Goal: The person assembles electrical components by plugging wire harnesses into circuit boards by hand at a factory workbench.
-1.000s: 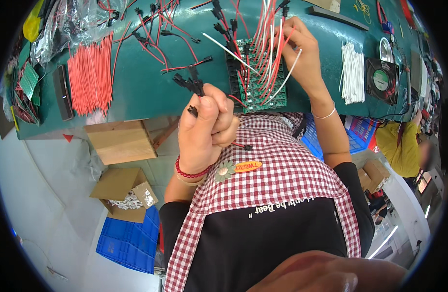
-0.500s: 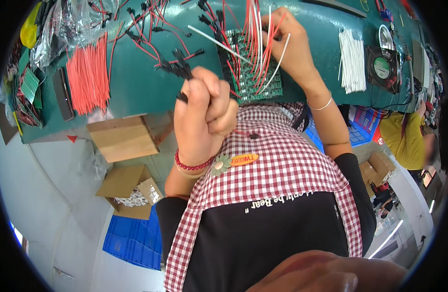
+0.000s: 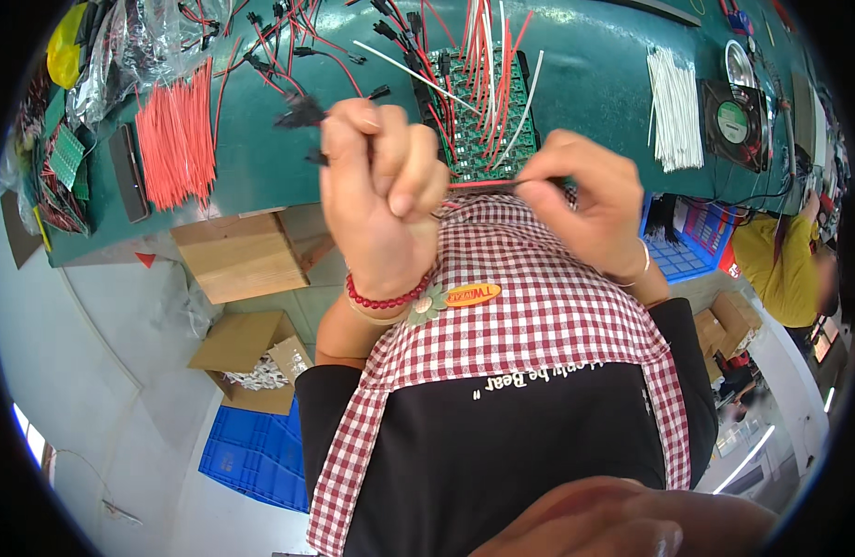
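My left hand [image 3: 386,200] is closed around a bunch of connector cables. Their black plugs [image 3: 300,113] stick out past my thumb side. From this fist a red wire [image 3: 479,185] runs across to my right hand [image 3: 590,209], which pinches its dark end between thumb and fingertips. Just beyond the stretched wire lies a panel of green circuit boards [image 3: 451,139]. Red and white wires [image 3: 492,84] rise from it in a loose cluster. Several red-and-black connector cables [image 3: 288,56] are scattered on the table to the left of the panel.
On the green table [image 3: 585,84] lie a stack of red wires [image 3: 175,139], a black bar [image 3: 129,174], a stack of white wires [image 3: 675,111] and a black fan [image 3: 732,123]. Cardboard boxes [image 3: 237,255] and a blue crate [image 3: 251,455] stand below. A person in yellow [image 3: 771,265] is at the right.
My right hand has come down from the wires over the circuit boards toward me and now pinches the wire's end. The wire is drawn straight between both hands. My left hand still grips the cables.
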The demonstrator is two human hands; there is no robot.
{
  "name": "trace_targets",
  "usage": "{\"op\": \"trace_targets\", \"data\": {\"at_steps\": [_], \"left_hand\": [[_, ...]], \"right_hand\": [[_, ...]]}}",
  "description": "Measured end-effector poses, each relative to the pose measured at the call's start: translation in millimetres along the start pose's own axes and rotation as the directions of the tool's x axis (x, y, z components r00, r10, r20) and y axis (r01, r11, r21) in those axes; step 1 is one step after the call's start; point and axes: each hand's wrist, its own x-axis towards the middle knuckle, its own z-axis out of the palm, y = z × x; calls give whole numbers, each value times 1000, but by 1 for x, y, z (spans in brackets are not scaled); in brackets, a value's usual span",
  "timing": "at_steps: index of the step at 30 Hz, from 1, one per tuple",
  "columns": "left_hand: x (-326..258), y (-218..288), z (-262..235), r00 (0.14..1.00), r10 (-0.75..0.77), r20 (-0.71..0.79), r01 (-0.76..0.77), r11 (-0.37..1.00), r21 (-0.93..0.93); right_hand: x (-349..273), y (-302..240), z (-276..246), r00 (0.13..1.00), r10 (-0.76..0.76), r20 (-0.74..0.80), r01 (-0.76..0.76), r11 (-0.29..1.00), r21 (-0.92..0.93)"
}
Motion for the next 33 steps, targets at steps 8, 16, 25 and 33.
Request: {"op": "trace_targets", "data": {"at_steps": [8, 16, 25, 33], "left_hand": [[-13, -1, -9, 921, 85, 380, -388, 127, 913], [-16, -17, -9, 941, -77, 329, -296, 277, 914], [-14, -22, -6, 964, -92, 248, -202, 351, 914], [-19, -14, -17, 977, 205, 64, -204, 788, 581]], "right_hand": [[-6, -9, -47, 992, 123, -17, -123, 992, 19], [-9, -3, -31, 989, 149, 16, -136, 846, 516], [0, 10, -3, 987, -12, -163, 32, 992, 124], [33, 79, -31, 933, 81, -351, -99, 995, -34]]}}
